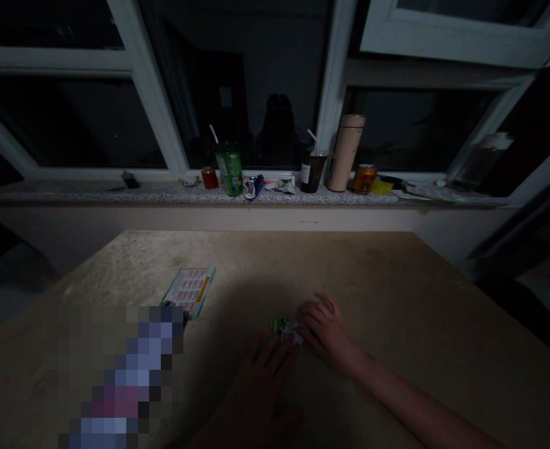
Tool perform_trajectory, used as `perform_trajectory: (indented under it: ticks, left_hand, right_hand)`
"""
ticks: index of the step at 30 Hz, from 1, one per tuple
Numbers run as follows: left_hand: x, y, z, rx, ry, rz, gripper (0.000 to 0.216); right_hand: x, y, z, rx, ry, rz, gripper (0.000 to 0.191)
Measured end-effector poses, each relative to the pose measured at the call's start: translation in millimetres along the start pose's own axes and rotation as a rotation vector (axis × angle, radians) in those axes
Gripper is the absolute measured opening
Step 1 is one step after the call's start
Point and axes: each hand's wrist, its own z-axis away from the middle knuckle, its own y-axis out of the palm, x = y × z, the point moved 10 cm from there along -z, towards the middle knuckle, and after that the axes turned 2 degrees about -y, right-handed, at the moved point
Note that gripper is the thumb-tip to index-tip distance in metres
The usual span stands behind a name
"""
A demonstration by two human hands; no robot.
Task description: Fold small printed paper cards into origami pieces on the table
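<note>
On the tan table [350, 268] lies a small green and white piece [282, 325], flat and paper-like; it is too dark to make out its kind. A pale, pointed part [295, 338] shows just below it, between my hands. My left hand [268, 371] lies low on the table in shadow, fingers spread, their tips at the near side of the piece. From the right, my right hand [322, 324] has its fingers curled together at the piece's right edge. Its fingertips are partly hidden.
A printed card [193, 287] lies to the left, beside a pixelated long object [135, 368]. Along the windowsill [163, 192] stand a green cup [231, 168], a red jar [209, 178], a dark drink cup [313, 171], a beige flask [347, 153] and an orange can [363, 179].
</note>
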Motion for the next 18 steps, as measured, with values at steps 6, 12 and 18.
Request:
perform_trajectory:
  ticks: [6, 12, 18]
  left_hand:
    - [4, -3, 0, -0.026, -0.022, -0.034, 0.080]
    - [2, -2, 1, -0.015, 0.017, -0.029, 0.076]
    - [3, 3, 5, 0.000, 0.030, -0.006, 0.079]
  right_hand:
    - [23, -1, 16, 0.071, -0.121, -0.035, 0.034]
    - [30, 3, 28, 0.133, -0.126, -0.043, 0.046]
    - [27, 6, 32, 0.170, -0.105, -0.078, 0.053]
